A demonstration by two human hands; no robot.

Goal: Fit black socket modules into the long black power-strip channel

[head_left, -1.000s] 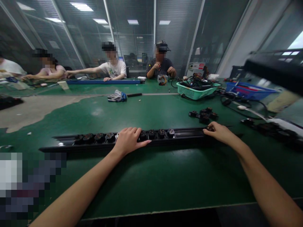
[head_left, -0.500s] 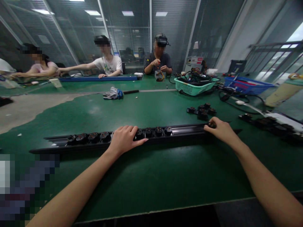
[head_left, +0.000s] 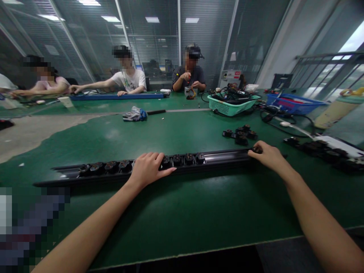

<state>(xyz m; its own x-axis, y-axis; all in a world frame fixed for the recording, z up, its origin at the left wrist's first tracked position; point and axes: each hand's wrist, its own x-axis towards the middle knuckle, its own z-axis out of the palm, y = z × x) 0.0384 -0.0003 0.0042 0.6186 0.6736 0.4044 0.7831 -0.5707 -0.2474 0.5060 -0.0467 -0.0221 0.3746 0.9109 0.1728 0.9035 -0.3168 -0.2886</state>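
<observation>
A long black channel lies across the green table before me, with several black socket modules seated in a row in its left and middle stretch. My left hand is laid over the middle of that row, fingers over the far side and thumb along the near edge, gripping the channel. Some modules are hidden under it. At the right end of the channel, my right hand pinches a single black socket module between thumb and fingers. Between the two hands, part of the channel's shiny inside is bare.
Loose socket modules lie beyond the channel, and more sit at the right. Farther back are a green basket of cables, a blue basket and a grey-blue glove. Co-workers sit across the table.
My right hand has shifted slightly right along the channel with the socket module in its fingers. My left hand stays in place on the channel. The view has moved a little.
</observation>
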